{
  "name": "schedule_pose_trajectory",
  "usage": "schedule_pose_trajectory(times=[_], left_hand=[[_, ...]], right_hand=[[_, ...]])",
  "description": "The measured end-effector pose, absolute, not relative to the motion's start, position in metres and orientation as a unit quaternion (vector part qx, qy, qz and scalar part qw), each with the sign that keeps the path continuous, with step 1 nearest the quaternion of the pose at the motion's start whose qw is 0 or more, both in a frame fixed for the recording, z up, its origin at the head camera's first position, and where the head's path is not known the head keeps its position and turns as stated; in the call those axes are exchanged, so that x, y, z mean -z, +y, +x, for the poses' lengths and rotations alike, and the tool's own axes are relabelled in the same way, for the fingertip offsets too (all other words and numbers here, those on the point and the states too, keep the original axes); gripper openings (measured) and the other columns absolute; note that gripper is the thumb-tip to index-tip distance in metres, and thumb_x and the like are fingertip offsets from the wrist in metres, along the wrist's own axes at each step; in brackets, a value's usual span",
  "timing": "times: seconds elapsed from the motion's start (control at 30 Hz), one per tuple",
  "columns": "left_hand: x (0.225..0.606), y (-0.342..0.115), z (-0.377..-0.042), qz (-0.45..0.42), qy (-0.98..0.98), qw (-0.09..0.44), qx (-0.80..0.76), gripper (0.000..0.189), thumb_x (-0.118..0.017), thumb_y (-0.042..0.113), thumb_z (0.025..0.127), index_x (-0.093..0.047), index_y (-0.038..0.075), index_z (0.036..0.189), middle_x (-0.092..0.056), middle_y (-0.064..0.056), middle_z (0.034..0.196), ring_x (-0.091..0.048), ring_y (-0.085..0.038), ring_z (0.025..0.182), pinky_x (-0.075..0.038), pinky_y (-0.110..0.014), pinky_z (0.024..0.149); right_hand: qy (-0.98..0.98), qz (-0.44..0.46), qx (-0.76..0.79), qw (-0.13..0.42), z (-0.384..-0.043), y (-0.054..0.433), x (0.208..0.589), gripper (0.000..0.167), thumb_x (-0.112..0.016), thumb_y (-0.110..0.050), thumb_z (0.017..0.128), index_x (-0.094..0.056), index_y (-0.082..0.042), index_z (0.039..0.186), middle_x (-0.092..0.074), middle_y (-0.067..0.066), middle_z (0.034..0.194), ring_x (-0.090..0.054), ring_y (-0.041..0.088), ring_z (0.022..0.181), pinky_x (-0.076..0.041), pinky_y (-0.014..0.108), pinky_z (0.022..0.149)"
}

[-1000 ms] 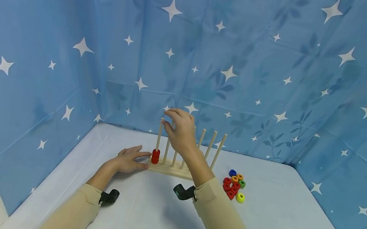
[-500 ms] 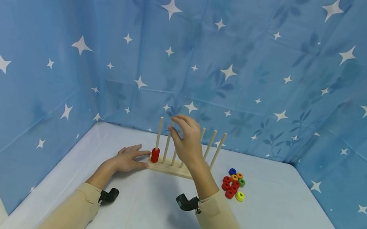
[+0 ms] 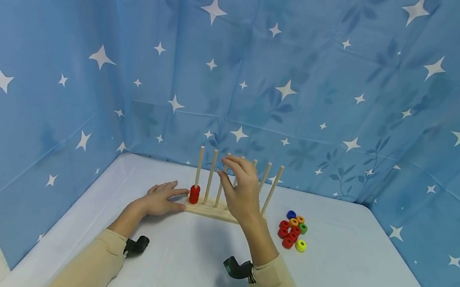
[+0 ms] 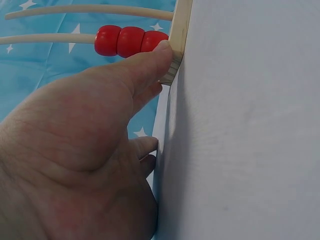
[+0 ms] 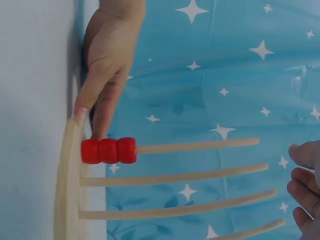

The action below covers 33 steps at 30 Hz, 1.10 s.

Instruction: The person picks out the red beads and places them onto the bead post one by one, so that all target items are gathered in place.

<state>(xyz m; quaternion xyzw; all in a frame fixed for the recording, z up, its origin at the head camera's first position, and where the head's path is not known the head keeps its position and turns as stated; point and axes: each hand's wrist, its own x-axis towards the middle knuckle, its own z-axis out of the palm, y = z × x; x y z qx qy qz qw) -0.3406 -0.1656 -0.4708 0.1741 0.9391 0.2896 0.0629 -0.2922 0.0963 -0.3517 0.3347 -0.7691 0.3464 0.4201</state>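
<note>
While one end peg of the wooden rack carries three red beads, the other pegs appear bare where visible.
Loading seems only partly done: loose beads in red, orange, green, blue and yellow lie unplaced on the bench near the rack's opposite end; no tray or bowl shows. The left hand, fingers extended, touches the rack's loaded end; the right hand, loosely curved, thumb apart, hangs near the peg tops, visibly holding nothing.

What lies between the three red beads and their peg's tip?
Only bare wooden peg from the red beads to the tip; the right wrist view shows it.
</note>
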Motion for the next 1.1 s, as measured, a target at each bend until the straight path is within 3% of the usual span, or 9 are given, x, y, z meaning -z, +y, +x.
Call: schedule_pose_trajectory(times=[0.47, 1.1], left_hand=[[0.469, -0.165, -0.338, 0.177, 0.936, 0.066, -0.298, 0.064, -0.066, 0.050, 0.100, -0.052, 0.022, 0.156, -0.020, -0.026, 0.171, -0.013, -0.052, 0.157, -0.004, -0.072, 0.124], [0.471, -0.167, -0.340, 0.184, 0.932, 0.067, -0.305, 0.064, -0.064, 0.050, 0.101, -0.051, 0.021, 0.156, -0.019, -0.027, 0.171, -0.012, -0.052, 0.157, -0.003, -0.072, 0.123]], right_hand=[[-0.781, 0.334, -0.365, 0.381, -0.291, 0.110, 0.360, 0.028, -0.075, -0.008, 0.096, -0.073, -0.001, 0.124, -0.070, 0.014, 0.125, -0.065, 0.029, 0.122, -0.056, 0.043, 0.103], [-0.779, 0.328, -0.365, 0.391, -0.293, 0.126, 0.356, 0.029, -0.075, -0.007, 0.096, -0.073, -0.001, 0.124, -0.069, 0.018, 0.125, -0.066, 0.032, 0.121, -0.057, 0.047, 0.100]])
